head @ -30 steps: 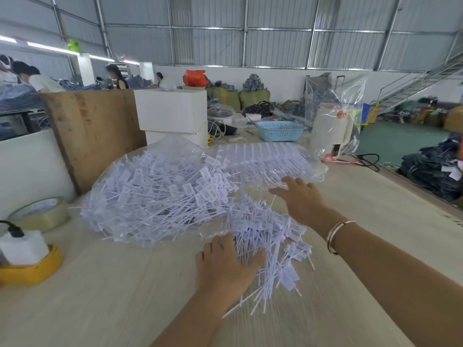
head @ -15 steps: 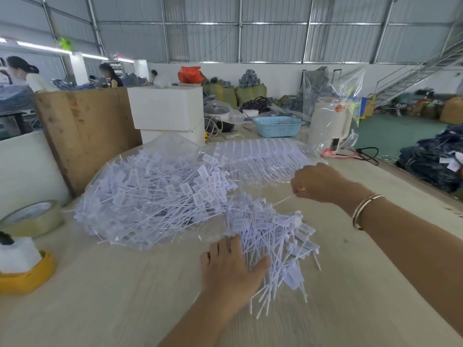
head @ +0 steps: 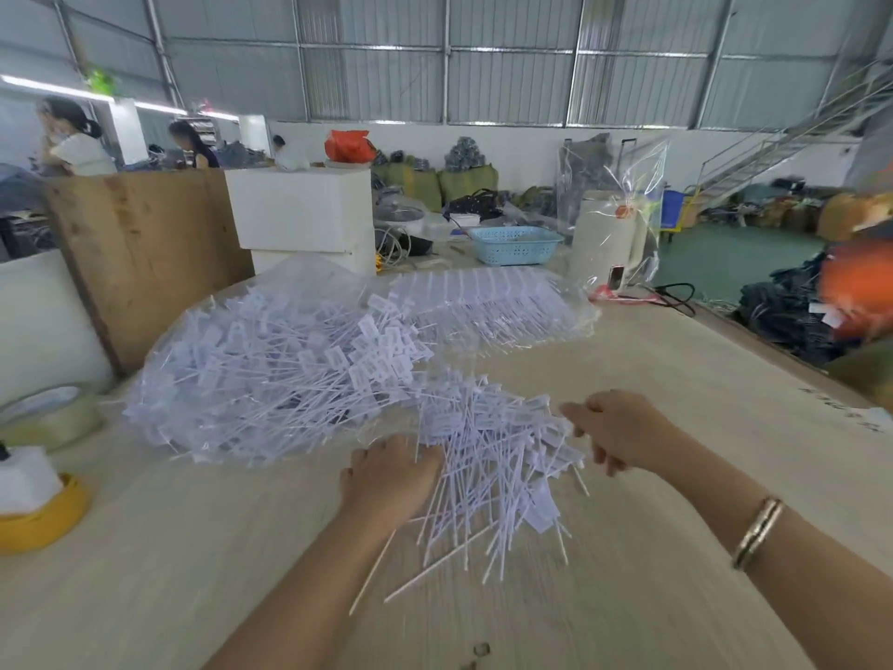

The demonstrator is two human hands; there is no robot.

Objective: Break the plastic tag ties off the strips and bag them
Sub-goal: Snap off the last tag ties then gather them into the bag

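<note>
I see two bare hands at one loose pile of white plastic tag ties (head: 488, 456), thin stems with flat rectangular heads, too many to count. My left hand (head: 386, 476) lies on the pile's left edge, fingers curled into the stems. My right hand (head: 623, 430) pinches ties at its right edge. Behind the pile, one clear plastic bag (head: 270, 360) bulges with more ties; right of it, flat uncut strips (head: 493, 302) sit in clear wrap.

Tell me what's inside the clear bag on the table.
The clear bag holds a heap of loose white tag ties, seen through the plastic and spilling from its open mouth towards both hands. Whatever lies at the bottom under the heap is covered.
</note>
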